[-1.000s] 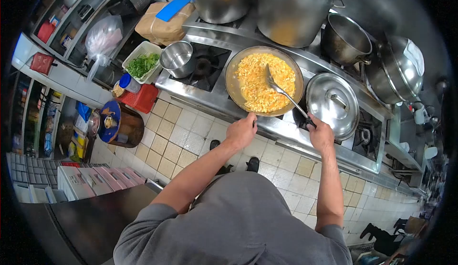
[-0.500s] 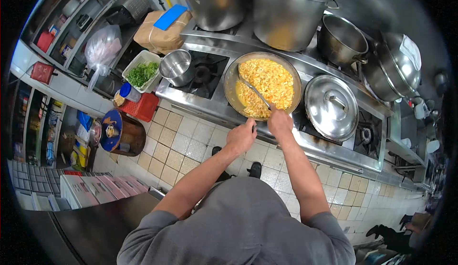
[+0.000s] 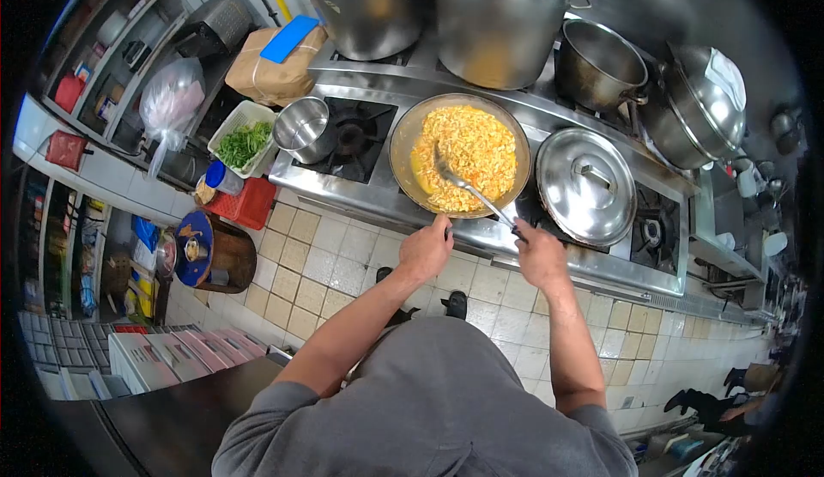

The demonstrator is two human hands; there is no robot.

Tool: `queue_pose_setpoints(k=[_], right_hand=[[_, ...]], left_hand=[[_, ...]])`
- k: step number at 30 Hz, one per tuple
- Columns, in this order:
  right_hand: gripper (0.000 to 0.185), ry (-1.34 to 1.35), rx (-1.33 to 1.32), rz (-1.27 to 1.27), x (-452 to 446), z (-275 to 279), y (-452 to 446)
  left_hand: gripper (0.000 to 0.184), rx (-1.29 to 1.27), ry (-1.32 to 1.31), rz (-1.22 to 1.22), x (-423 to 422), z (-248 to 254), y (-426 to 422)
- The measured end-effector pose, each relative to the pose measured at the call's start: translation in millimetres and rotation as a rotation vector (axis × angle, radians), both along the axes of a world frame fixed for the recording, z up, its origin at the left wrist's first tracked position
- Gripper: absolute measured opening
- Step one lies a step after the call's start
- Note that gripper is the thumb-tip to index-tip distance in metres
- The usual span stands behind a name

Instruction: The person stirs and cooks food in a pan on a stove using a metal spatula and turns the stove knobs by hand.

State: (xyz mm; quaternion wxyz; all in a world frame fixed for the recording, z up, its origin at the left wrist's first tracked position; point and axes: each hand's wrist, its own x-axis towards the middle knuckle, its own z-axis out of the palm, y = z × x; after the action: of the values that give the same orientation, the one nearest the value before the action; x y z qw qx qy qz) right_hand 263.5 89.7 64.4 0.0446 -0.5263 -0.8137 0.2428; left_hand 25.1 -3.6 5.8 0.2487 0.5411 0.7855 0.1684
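Observation:
A wide frying pan (image 3: pixel 402 166) sits on the stove, holding a yellow-orange, lumpy food mixture (image 3: pixel 481 138) with some liquid along its left side. My left hand (image 3: pixel 427 249) is closed round the pan's handle at the near rim; most of the handle is hidden in my fist. In my right hand (image 3: pixel 542 256) is the dark handle of a metal spoon (image 3: pixel 468 187). Its bowl rests in the mixture, left of the pan's middle, and its shaft slants over the near right rim.
Right of the pan lies a big metal lid (image 3: pixel 571 206). On the left are a small saucepan (image 3: pixel 302 131) and a tub of chopped greens (image 3: pixel 245 144). Tall stockpots (image 3: pixel 493 35) stand behind. Another person's dark-clad legs (image 3: pixel 712 408) show at the lower right.
My right hand has moved right and back towards me, with the spoon's shaft now slanting more to the right. My left hand stays on the pan handle. The view has shifted slightly.

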Motion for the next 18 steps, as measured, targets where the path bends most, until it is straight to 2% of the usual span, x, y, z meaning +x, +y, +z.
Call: queue_pose_setpoints(k=[2, 4, 5, 9, 14, 18], right_hand=[[0.051, -0.059, 0.016, 0.079, -20.0, -17.4, -8.0], [0.057, -0.298, -0.031, 0.178, -41.7, -41.0, -9.0], [0.057, -0.295, -0.031, 0.17, -44.3, -51.4, -5.2], [0.068, -0.514, 0.117, 0.198, -36.0, -52.3, 27.7], [0.057, -0.342, 0.24, 0.091, 11.3, -12.2, 52.7], [0.053, -0.296, 0.225, 0.05, 32.9, 7.1, 52.7]], left_hand=[[0.026, 0.031, -0.007, -0.003, -1.1, -6.0, 0.1], [0.026, 0.023, 0.004, -0.001, 0.7, -5.3, -0.3], [0.026, 0.018, 0.012, 0.01, 0.9, -4.3, 0.3], [0.026, -0.001, 0.004, 0.014, 1.1, 0.8, -3.1], [0.027, 0.018, -0.004, 0.026, 1.0, -4.1, -1.2], [0.03, 0.055, 0.025, 0.003, -2.2, -13.7, -1.4]])
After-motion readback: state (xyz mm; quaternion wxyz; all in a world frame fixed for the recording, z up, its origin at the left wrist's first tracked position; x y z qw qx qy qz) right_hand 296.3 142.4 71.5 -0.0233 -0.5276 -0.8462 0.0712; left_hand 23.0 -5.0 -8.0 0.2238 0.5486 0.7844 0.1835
